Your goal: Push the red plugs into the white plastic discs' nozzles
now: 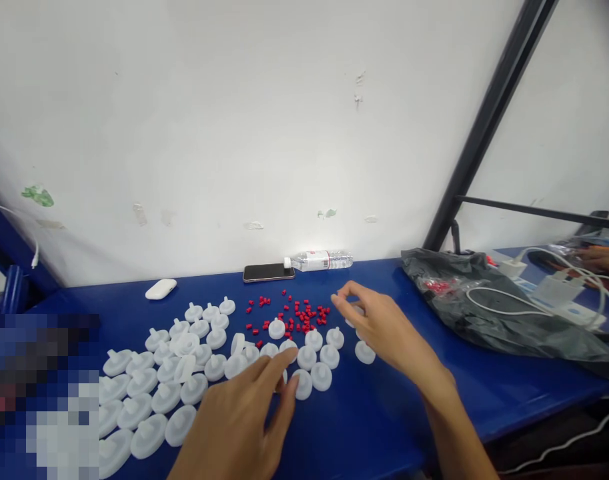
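Note:
Several white plastic discs with a short spout on top (321, 377) lie spread over the blue table, spout up for the most part. Over the near middle of them is my left hand (244, 413), its thumb and index finger apart. Discs lie just beneath and beside its fingertips, and none is plainly held. My right hand (384, 327) is to the right of a scatter of small red caps (304, 317). Its thumb and index finger come together in a pinch; whatever is between them is too small or hidden to make out. Beneath this hand, a disc (365, 352) shows.
Along the white wall are a phone (268, 273), a clear water bottle (321, 260) lying on its side and a white earbud case (161, 289). On the right lie a dark plastic bag (454, 313) and white cables. A black metal post (484, 127) rises behind them.

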Available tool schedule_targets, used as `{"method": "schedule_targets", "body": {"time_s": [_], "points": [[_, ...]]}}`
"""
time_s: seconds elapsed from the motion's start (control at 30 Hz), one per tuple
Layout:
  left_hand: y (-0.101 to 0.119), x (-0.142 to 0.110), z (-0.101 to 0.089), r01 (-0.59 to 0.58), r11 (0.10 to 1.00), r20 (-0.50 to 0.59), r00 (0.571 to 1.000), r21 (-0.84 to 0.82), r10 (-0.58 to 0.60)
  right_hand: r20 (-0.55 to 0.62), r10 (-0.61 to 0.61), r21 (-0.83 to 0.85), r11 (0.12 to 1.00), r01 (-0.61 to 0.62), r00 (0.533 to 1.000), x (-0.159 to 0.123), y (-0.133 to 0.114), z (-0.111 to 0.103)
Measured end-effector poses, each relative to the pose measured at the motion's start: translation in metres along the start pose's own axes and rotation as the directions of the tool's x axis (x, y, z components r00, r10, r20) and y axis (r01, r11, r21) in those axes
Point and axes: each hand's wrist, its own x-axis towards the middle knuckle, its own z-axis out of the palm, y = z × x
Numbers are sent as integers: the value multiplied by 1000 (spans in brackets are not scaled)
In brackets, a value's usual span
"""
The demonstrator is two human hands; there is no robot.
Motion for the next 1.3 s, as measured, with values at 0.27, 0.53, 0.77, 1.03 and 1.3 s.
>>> {"method": "schedule_targets", "body": {"time_s": [0.27,0.53,0.77,1.03,1.3], "points": [[2,2,17,63,996,303,950,60,-78,-31,23,-380,924,-33,999,13,38,7],[3,3,14,171,974,463,859,148,-221,92,-84,-418,901,115,992,12,19,10],[7,5,11,163,977,477,854,134,-208,255,-139,-430,870,240,957,10,14,14],[0,-3,8,136,985,370,914,104,-165,270,-131,-477,843,251,954,12,26,24],[-1,-4,9,132,986,369,915,102,-160,278,-137,-453,854,256,951,11,22,27]]}}
